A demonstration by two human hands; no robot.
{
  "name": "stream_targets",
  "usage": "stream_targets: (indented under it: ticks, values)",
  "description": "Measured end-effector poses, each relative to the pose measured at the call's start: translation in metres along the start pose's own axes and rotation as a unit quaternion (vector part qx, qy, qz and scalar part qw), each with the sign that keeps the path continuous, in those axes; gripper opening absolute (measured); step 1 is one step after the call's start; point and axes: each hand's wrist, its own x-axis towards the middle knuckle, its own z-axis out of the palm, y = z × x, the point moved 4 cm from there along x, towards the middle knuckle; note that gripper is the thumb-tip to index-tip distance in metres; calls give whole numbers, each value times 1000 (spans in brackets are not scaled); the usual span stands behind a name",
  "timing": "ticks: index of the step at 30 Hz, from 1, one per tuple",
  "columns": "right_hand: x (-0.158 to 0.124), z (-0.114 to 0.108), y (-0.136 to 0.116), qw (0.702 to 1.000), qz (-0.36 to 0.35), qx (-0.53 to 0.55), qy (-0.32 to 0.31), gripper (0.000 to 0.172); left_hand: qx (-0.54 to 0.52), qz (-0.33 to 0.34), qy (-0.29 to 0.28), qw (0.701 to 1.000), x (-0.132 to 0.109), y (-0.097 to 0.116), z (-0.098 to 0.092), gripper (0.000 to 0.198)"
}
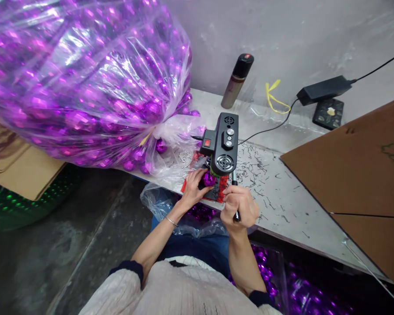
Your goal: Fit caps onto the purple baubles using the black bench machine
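A shiny purple ball ornament (209,178) sits under the front end of a small black machine (229,140) with a red switch. My left hand (194,187) has its fingers and thumb closed around the ball's side. A lever handle (237,216) with a black grip and metal shaft comes down at the machine's right, and my right hand (239,204) is wrapped round it. Red and dark material (222,189) lies beneath the machine. Part of the ball is hidden by the machine and my fingers.
A big clear bag (118,78) of purple balls stands at the left. Behind the machine are a dark bottle (237,81), a yellow tie (276,100) and a power adapter (326,89). Small dark bits litter the table (282,192). A cardboard box (357,175) stands right.
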Motion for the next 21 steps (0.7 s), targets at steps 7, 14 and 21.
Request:
stream_targets:
  ticks: [7,14,21]
  values:
    - [-11,4,3,1000,2,3,4,23,-86,-39,-11,995,0,-5,0,65]
    - [-41,17,13,999,5,26,32,23,-90,-44,-4,995,-1,-6,1,64]
    - [-53,25,21,996,1,50,77,24,-93,-28,-2,995,0,-6,0,62]
